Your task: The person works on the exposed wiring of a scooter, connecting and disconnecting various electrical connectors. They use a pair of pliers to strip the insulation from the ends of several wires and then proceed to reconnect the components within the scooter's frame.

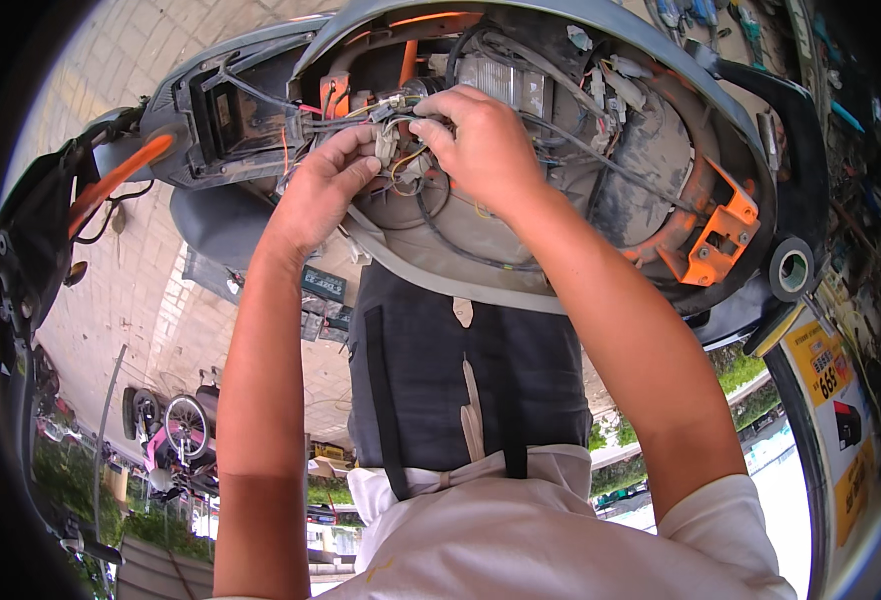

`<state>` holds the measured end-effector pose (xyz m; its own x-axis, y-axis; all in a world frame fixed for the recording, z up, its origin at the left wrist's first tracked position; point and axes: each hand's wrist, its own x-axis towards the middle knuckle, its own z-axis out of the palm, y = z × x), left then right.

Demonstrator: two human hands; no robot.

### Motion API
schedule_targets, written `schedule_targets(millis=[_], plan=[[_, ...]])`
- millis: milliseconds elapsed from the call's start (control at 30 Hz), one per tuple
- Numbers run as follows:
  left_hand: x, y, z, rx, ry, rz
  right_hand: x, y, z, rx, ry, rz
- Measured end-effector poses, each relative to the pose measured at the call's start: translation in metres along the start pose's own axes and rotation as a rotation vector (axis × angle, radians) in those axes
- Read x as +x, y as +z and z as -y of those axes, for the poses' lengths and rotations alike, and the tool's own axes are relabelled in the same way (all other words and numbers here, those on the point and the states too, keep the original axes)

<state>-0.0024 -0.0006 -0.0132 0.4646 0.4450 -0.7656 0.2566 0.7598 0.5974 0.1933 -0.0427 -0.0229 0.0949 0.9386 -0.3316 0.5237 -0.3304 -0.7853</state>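
The open body of a scooter [440, 280] spans the upper view, with a bundle of coloured wires and pale plastic connectors [410, 170] inside. My left hand [335, 175] is at the bundle's left side, thumb and fingers closed on a pale connector [385, 148]. Just to its right, my right hand [480, 150] reaches over the wires with fingers curled onto a thin wire near that connector; its fingertips partly hide what they grip. A black cable [425, 215] loops below the hands, and an orange frame bracket [710, 235] sits further right.
Orange-accented handlebar parts [120, 180] stand left. Black batteries [322, 285] lie on paving [220, 335] below the scooter. A pink bicycle [180, 435] is at lower left. Scattered tools [730, 30] lie at top right, beside a yellow sign [830, 390] lower down.
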Motion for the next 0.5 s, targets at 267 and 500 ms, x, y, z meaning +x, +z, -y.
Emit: schedule_targets(millis=[267,500], plan=[[0.008,0.009,0.006,-0.185,0.022,-0.351,-0.020,-0.016,0.022,-0.053,-0.012,0.178],[0.004,0.006,0.011,-0.205,0.055,-0.302,-0.028,-0.013,0.024,-0.155,-0.020,0.270]])
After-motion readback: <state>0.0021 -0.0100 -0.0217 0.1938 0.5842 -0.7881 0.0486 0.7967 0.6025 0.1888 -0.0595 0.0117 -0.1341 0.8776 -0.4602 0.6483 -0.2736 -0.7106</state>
